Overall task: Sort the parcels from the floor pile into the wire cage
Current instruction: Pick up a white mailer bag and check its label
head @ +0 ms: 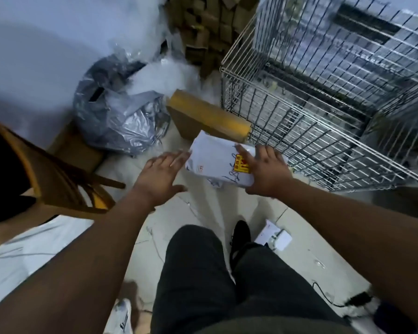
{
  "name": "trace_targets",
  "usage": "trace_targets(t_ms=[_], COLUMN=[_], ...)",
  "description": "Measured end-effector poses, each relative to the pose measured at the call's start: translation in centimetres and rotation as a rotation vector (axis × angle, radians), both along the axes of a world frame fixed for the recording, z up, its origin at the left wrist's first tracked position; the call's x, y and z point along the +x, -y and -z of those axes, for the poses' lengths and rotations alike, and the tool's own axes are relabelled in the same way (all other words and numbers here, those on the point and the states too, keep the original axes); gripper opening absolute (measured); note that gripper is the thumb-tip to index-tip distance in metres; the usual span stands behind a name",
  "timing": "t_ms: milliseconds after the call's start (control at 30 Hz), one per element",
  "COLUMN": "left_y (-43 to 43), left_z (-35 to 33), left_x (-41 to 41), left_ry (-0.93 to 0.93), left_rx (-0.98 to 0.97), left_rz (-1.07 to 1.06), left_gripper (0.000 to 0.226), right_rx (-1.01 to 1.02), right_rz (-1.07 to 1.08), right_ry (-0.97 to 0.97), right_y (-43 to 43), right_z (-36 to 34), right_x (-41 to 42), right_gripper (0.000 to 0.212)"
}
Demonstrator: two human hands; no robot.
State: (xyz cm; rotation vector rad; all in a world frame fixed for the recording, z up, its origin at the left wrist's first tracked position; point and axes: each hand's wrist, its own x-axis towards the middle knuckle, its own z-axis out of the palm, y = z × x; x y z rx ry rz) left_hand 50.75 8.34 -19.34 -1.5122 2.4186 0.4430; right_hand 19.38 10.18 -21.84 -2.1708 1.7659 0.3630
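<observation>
A white soft parcel (217, 162) with handwriting and a yellow and red label hangs above the floor, just in front of the wire cage (287, 109). My right hand (263, 172) lies over its right end, fingers across the label and thumb at its lower edge, holding it. At the parcel's left edge is my left hand (162, 174), fingers spread and fingertips only touching it. The cage stands at the right with its top uncovered. What is inside it is blurred.
A brown cardboard box (203, 116) with yellow tape lies against the cage's near-left corner. A grey plastic bag (121, 121) sits left of it. A wooden chair (58, 177) stands at the left. Small white packets (273, 235) lie by my feet, and stacked cartons (210, 27) fill the back.
</observation>
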Motion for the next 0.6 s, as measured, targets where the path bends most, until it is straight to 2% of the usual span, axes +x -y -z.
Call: trace_targets(t_ms=[100, 267, 400, 600], left_y=[4.1, 9.7, 13.7, 16.8], left_z=[3.2, 10.3, 20.4, 37.6], left_x=[-0.1, -1.5, -3.1, -3.0], left_ry=[0.035, 0.050, 0.067, 0.128], left_rx=[0.024, 0.025, 0.059, 0.067], left_rz=[-0.016, 0.069, 0.151, 0.214], left_gripper=[0.099, 0.108, 0.108, 0.091], right_rx=[0.051, 0.134, 0.203, 0.172], right_rz=[0.033, 0.062, 0.112, 0.239], right_ry=[0.004, 0.051, 0.083, 0.087], right_y=[3.8, 7.7, 9.1, 10.6], right_z=[3.2, 10.5, 20.2, 37.5], right_x=[0.2, 2.6, 5.5, 9.3], right_gripper=[0.132, 0.131, 0.131, 0.135])
